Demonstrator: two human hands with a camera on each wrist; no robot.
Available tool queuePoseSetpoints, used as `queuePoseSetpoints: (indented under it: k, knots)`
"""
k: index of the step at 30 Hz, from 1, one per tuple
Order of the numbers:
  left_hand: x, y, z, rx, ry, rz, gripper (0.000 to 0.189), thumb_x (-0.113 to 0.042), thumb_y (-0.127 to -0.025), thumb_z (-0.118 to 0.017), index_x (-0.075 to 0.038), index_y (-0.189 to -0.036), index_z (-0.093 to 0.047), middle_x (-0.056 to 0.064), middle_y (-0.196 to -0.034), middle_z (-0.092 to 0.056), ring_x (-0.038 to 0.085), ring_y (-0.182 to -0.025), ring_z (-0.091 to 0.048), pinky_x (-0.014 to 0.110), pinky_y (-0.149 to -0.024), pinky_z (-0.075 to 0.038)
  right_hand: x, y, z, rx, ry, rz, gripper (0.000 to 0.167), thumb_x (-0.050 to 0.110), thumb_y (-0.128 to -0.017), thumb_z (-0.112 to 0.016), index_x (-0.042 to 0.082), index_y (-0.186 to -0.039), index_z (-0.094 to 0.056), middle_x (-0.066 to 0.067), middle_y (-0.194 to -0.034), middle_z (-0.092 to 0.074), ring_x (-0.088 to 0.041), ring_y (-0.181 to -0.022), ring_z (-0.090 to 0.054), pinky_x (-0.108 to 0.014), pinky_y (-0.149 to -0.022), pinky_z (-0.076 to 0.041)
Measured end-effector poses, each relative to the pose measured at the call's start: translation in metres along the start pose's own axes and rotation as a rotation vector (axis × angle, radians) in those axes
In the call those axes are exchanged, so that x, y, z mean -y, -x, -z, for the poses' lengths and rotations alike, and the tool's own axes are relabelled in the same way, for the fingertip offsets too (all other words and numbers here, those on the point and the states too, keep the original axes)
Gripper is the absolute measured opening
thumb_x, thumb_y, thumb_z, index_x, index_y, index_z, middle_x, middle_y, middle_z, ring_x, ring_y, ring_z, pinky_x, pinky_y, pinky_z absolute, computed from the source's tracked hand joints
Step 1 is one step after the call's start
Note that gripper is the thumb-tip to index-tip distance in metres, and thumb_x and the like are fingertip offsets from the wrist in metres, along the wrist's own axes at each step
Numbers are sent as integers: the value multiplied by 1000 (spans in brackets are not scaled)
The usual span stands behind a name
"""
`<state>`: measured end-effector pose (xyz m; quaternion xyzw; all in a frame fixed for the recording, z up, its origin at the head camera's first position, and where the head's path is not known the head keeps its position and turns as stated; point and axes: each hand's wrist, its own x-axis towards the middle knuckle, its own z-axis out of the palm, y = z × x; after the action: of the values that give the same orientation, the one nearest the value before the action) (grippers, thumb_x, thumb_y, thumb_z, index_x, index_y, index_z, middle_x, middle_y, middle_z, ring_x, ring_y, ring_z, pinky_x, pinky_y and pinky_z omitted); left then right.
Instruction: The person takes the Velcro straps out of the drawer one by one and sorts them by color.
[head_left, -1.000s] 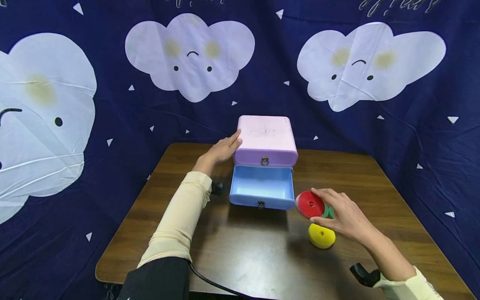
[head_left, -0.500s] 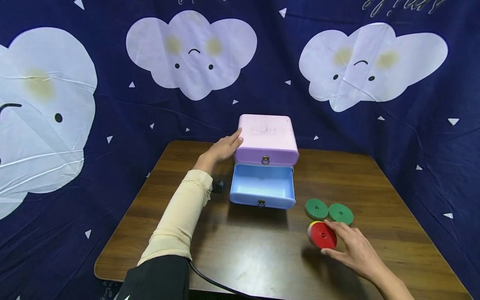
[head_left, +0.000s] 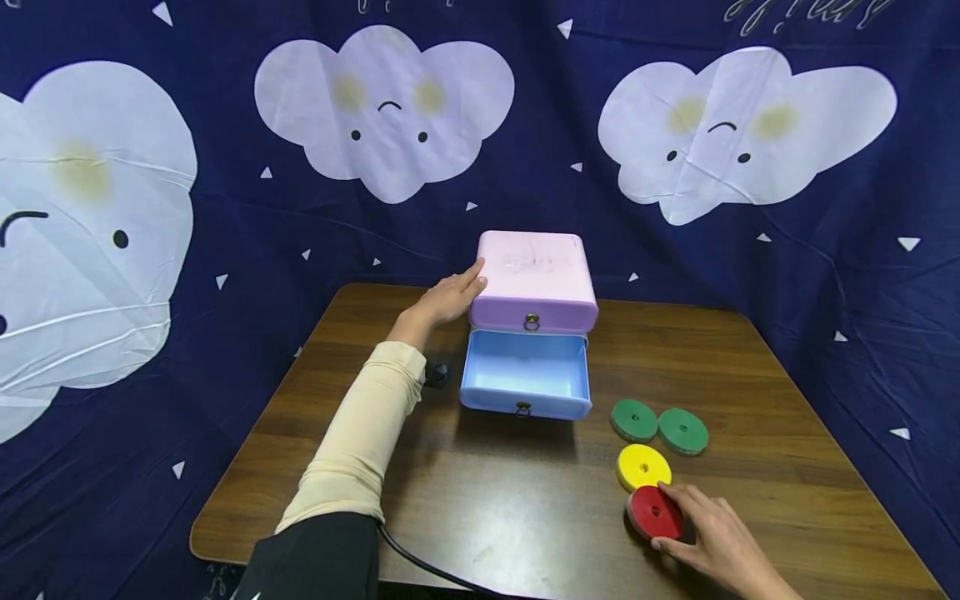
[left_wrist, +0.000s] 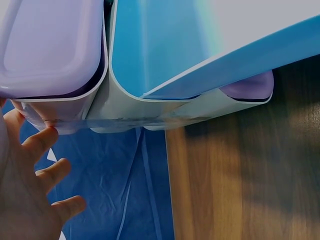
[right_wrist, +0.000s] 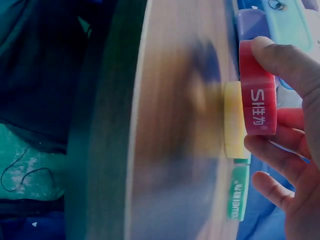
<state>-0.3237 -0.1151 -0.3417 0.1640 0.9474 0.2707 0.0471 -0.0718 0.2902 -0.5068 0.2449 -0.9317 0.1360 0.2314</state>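
Observation:
At the front right, my right hand (head_left: 716,533) pinches a red tape roll (head_left: 655,512) between thumb and fingers, low over the table. White lettering shows on the roll's rim in the right wrist view. Just behind it lies a yellow tape roll (head_left: 643,467). Two green rolls rest side by side farther back, the left green roll (head_left: 634,421) next to the right green roll (head_left: 683,432). My left hand (head_left: 447,297) rests with straight fingers against the left side of a pink and purple drawer box (head_left: 534,258). Below its purple drawer front, a blue drawer (head_left: 525,404) is pulled out.
The wooden table (head_left: 480,517) has rounded corners and meets a dark blue cloth (head_left: 555,192) printed with clouds. A black cable (head_left: 427,567) runs along its front edge. A small black object (head_left: 437,374) shows beside my left wrist.
My right hand has carried the red roll from beside the blue drawer toward the front, past the yellow roll, uncovering the green rolls. My left hand and the drawer box have stayed put.

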Motion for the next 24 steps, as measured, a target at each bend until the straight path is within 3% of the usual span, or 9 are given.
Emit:
queuePoseSetpoints:
  k: [6,13,19,24]
  knots:
    - [0,2,-2,-9,-1,2,56,-53,-100,-17,-35,-152,-5,4,-159,-18,29,-147,-16,49,-119,-15,0,6,-3,46,11,-56,70,42,-54,-88,8,-111,-66,1,-99,-66,-10,-80,-61,-23,-62,-40]
    - [0,1,-2,-11,-8,4,56,-54,-100,-16,-36,-152,-5,3,-159,-18,29,-147,-16,49,-119,-14,3,7,-2,163,-5,-147,71,49,-59,-84,8,-114,-65,-4,-105,-66,-20,-88,-63,-43,-70,-49]
    - [0,1,-2,-3,-3,4,57,-55,-100,-16,-35,-152,-4,4,-159,-17,31,-147,-15,50,-119,-13,3,10,-7,166,36,-124,72,51,-58,-84,9,-114,-65,-2,-104,-66,-16,-88,-62,-35,-69,-47]
    - [-2,1,-1,-3,2,8,57,-56,-99,-16,-36,-152,-5,4,-160,-17,30,-148,-14,51,-119,-12,2,11,-9,199,33,-149,74,52,-60,-82,8,-116,-64,-4,-105,-66,-17,-91,-61,-36,-70,-48]
